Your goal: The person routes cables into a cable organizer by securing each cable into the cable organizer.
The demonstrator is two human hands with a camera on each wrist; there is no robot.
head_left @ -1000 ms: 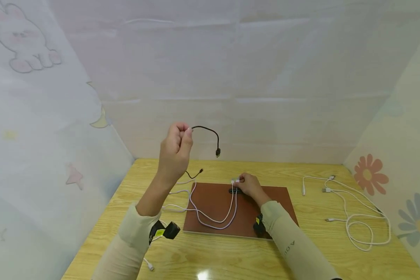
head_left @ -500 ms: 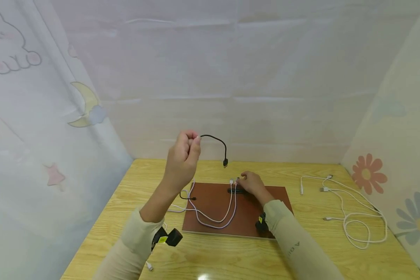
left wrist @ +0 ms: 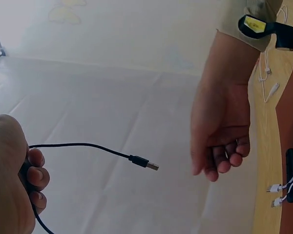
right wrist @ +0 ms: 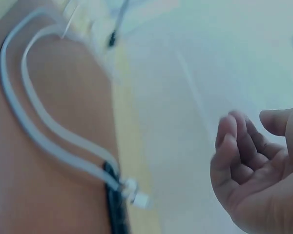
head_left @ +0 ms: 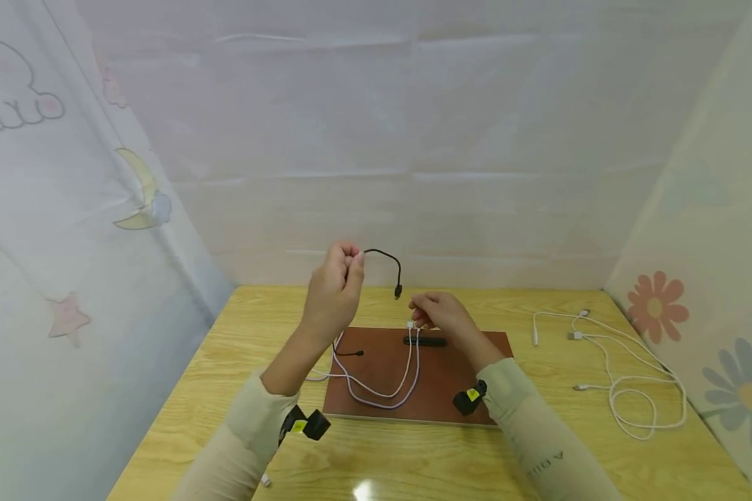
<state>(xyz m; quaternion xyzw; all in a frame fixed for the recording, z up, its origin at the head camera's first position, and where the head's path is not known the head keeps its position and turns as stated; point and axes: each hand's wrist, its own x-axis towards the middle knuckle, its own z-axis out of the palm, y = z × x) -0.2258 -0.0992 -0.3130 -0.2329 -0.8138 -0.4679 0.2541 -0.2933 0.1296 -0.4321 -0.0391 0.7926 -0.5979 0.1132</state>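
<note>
My left hand (head_left: 333,291) holds a black USB cable (head_left: 385,253) up in the air, fingers curled round it. The cable's USB-A plug (left wrist: 146,163) sticks out to the right and droops, its metal end bare. The other black end dangles low, over the brown board (head_left: 376,362). My right hand (head_left: 441,314) is raised just right of the plug, apart from it, with loosely bent fingers and nothing in them. Below it two white cables (head_left: 410,355) run up to a black clip strip (head_left: 435,342) at the board's back edge, their plugs (left wrist: 276,187) poking past it.
More white cables (head_left: 627,383) lie coiled on the wooden table (head_left: 570,445) at the right. One white connector (head_left: 266,480) lies near the front left, by my left sleeve. Printed fabric walls (head_left: 476,139) stand close behind and on both sides.
My right hand has let go of a white cable's plug at the strip and lifted away. My left hand has come down and right with the black cable.
</note>
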